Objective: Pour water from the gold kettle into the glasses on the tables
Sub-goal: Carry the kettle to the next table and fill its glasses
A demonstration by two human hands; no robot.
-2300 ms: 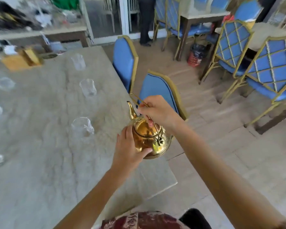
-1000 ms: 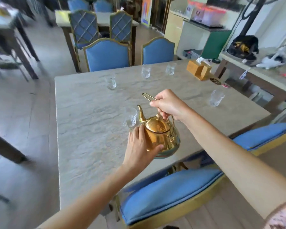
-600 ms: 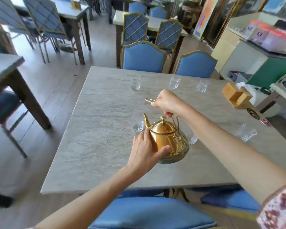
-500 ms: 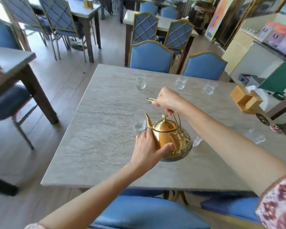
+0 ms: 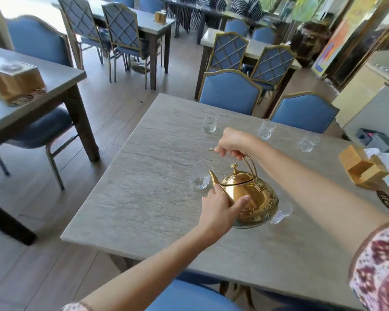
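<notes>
The gold kettle (image 5: 252,198) is over the grey stone table (image 5: 144,198), lid on, spout pointing left toward a small clear glass (image 5: 199,179) just beside the spout tip. My right hand (image 5: 233,143) grips the kettle's arched handle from above. My left hand (image 5: 218,209) holds the kettle's body on its near left side, thumb across the front. Another glass (image 5: 281,213) stands partly hidden behind the kettle's right edge. Three more glasses stand along the far side: one (image 5: 210,124), one (image 5: 265,130), one (image 5: 307,143).
A wooden napkin holder (image 5: 364,170) stands at the table's right edge. Blue chairs (image 5: 229,93) line the far side, and a blue seat (image 5: 189,295) is right below me. Another table (image 5: 32,102) with a wooden box stands to the left across a floor aisle.
I walked round the table with the kettle in both hands. Over the last half second the view came closer and the kettle sank lower, its spout beside the near glass.
</notes>
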